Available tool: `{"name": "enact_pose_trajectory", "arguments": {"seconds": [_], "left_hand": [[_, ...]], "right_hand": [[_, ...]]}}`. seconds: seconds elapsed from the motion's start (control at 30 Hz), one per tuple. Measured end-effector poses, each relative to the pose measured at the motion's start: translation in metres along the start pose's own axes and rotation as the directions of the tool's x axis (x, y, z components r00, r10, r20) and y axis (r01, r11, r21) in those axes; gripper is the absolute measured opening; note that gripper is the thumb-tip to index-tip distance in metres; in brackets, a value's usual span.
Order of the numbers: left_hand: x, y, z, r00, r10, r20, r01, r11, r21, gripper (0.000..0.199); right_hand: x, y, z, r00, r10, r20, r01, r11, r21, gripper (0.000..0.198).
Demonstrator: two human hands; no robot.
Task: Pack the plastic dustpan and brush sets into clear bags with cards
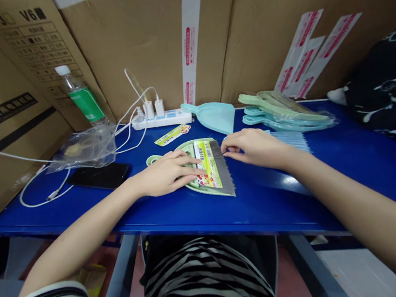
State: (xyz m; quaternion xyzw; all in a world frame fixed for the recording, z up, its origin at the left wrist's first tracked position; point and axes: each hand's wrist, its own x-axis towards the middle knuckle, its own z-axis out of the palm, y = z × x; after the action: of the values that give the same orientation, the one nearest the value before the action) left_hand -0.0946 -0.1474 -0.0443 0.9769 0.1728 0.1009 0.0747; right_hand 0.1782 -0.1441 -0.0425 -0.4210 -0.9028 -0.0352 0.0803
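A light green dustpan [208, 195] lies on the blue table with a small brush on it, its grey bristles [225, 174] toward the right. Across the brush is a yellow-green and white label card [207, 164]. My left hand [166, 173] rests flat over the handle side, fingers spread, fingertips on the card. My right hand [251, 148] is at the upper right edge of the bristles, thumb and fingers curled into a pinch. Whether anything is between those fingertips is hidden. Just behind my right hand lies a brush with light blue bristles [290, 140].
Behind are a light blue dustpan [215, 116], another label card [173, 135] and a power strip [162, 120] with cables. Stacked dustpans [288, 108] lie at right. On the left are a phone [101, 177], a plastic bag [89, 149] and a bottle [84, 103]. Cardboard walls the back.
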Motion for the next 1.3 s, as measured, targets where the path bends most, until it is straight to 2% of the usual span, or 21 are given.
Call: {"name": "enact_pose_trajectory", "arguments": {"seconds": [0.17, 0.4, 0.83, 1.1, 1.3], "left_hand": [[-0.0002, -0.0005, 0.001, 1.0, 0.028, -0.01, -0.028, 0.999, 0.017, 0.036], [0.0004, -0.0001, 0.0004, 0.999, 0.037, -0.009, -0.037, 0.999, 0.03, 0.037], [0.0004, 0.0009, -0.0007, 1.0, -0.012, 0.01, 0.012, 1.0, -0.004, 0.035], [-0.0002, 0.0013, -0.0002, 1.0, -0.004, 0.008, 0.003, 1.0, 0.016, 0.036], [0.0005, 0.0013, -0.0004, 1.0, 0.002, 0.002, -0.002, 1.0, 0.017, 0.035]], "right_hand": [[-0.0009, 0.0009, -0.0028, 0.999, 0.019, 0.032, -0.017, 0.998, -0.065, 0.018], [-0.0008, -0.0006, -0.0019, 0.998, 0.003, 0.063, 0.001, 0.998, -0.055, 0.017], [0.0011, -0.005, -0.0085, 0.995, 0.057, 0.083, -0.05, 0.995, -0.082, 0.014], [0.0009, -0.006, -0.0092, 0.971, 0.13, 0.199, -0.128, 0.991, -0.025, 0.017], [-0.0006, -0.0026, -0.004, 0.98, 0.091, 0.176, -0.097, 0.995, 0.029, 0.017]]}}
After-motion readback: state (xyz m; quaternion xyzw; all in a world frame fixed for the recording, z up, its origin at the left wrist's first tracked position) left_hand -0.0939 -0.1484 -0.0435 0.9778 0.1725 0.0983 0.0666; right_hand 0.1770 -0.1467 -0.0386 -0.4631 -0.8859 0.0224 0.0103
